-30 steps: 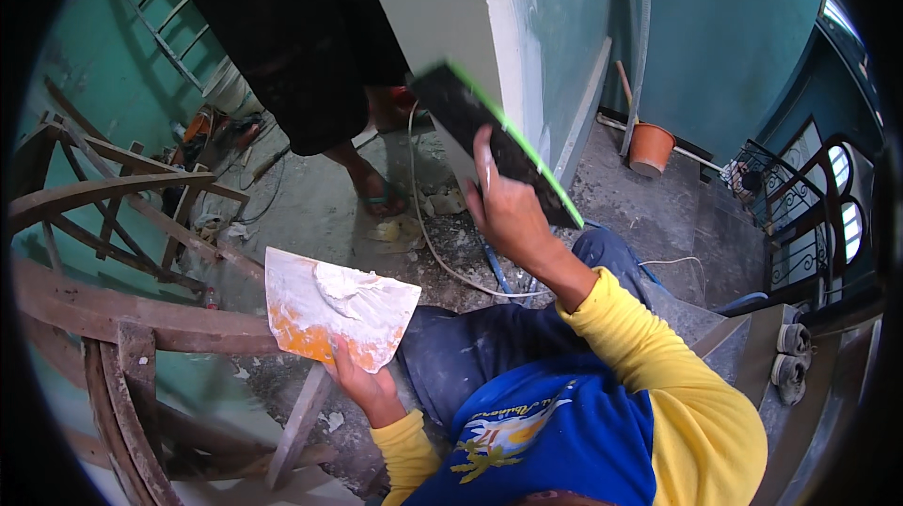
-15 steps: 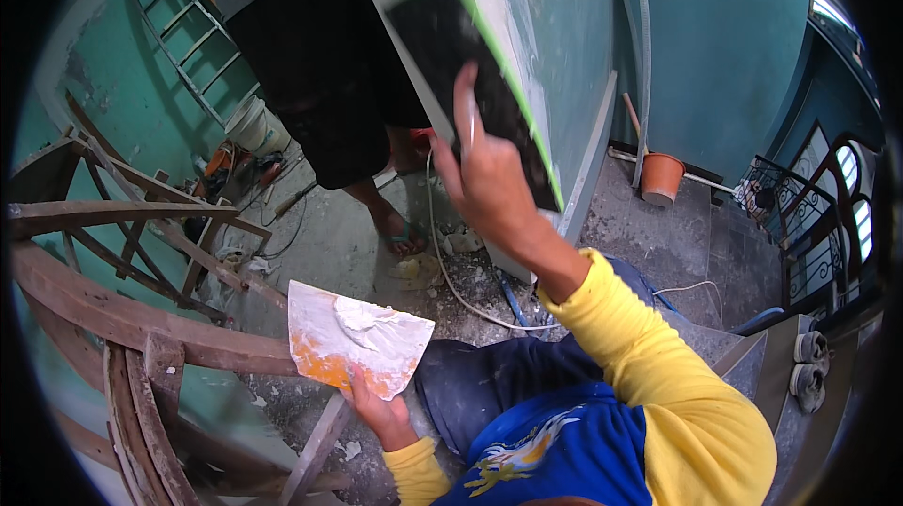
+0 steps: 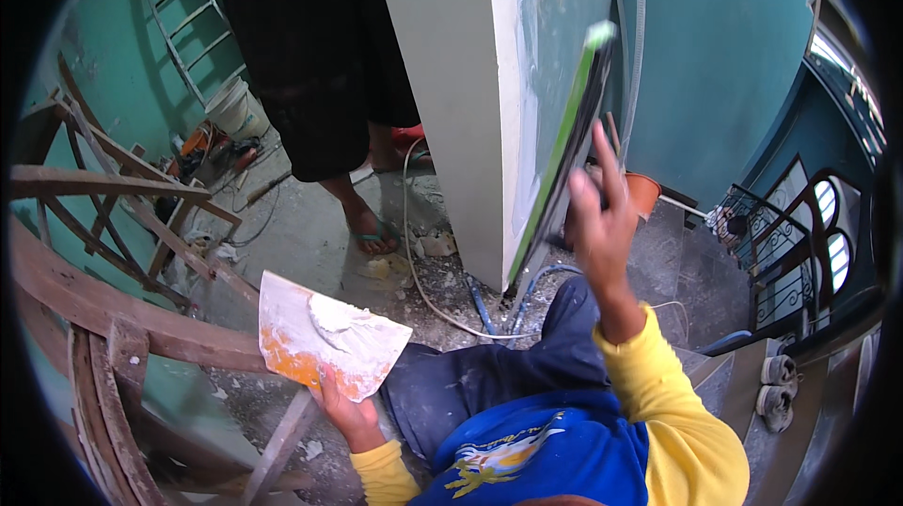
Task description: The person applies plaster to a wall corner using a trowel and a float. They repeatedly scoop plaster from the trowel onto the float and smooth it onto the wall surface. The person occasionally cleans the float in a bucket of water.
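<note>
My right hand (image 3: 607,233) is closed round the handle of a long plastering float (image 3: 564,153) with a dark back and a green edge. The float is turned nearly edge-on, its length running along the right face of a white-smeared wall end (image 3: 513,102). I cannot tell whether it touches the wall. Low on the left, my left hand (image 3: 350,409) grips the near edge of an orange plastic putty board (image 3: 293,355), tilted slightly and coated in white. A heap of white putty (image 3: 343,320) lies on the board's upper part.
Another person in dark shorts (image 3: 296,64) stands just beyond the wall end, in flip-flops. Curved wooden framing (image 3: 169,332) fills the left side. A cable (image 3: 423,285) crosses the dusty floor. Also around are a ladder (image 3: 193,17), a white bucket (image 3: 235,109), an orange bucket (image 3: 641,192) and shoes (image 3: 778,393).
My right hand has swung the float right and downward, turning it from broad back to edge-on beside the wall's right face. The left hand still holds the board, and the view has shifted slightly.
</note>
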`<state>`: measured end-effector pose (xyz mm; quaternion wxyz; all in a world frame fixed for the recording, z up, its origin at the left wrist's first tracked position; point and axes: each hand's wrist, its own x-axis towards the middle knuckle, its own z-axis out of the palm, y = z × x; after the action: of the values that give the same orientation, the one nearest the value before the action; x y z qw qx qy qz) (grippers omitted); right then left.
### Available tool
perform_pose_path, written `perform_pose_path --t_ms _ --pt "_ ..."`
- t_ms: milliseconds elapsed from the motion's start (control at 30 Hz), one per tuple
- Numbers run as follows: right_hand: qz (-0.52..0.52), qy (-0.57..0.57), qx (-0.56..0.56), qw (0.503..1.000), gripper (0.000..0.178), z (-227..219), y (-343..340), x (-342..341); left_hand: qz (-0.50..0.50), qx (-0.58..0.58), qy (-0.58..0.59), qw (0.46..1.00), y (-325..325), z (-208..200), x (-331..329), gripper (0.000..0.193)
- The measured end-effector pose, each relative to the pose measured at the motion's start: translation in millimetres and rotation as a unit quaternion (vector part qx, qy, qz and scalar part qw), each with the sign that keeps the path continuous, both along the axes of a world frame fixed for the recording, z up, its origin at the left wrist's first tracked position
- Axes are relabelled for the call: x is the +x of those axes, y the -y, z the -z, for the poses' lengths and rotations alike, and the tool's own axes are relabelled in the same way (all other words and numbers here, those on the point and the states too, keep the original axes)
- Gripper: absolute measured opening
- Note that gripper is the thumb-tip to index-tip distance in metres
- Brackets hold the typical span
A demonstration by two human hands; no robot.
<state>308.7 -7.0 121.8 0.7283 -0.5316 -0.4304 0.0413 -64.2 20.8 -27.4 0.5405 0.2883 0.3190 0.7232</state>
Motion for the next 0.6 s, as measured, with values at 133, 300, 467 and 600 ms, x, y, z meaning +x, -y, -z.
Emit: perform_pose_path --t_ms 133,300,467,600 --pt "-0.041 0.02 0.05 0.998 0.054 -76 -51 30 0.045 -0.015 0.012 0.999 9 -8 33 0.069" --pt "-0.06 0.055 0.058 0.995 0.052 -101 -75 22 0.041 -0.012 0.006 0.999 14 -3 34 0.068" --pt "0.034 0.1 -0.012 0.994 0.048 10 -83 34 0.056 -0.015 0.01 0.998 16 3 31 0.067" --pt "0.053 -0.036 -0.116 0.991 0.05 181 -75 65 0.081 -0.02 0.01 0.996 13 4 39 0.066"
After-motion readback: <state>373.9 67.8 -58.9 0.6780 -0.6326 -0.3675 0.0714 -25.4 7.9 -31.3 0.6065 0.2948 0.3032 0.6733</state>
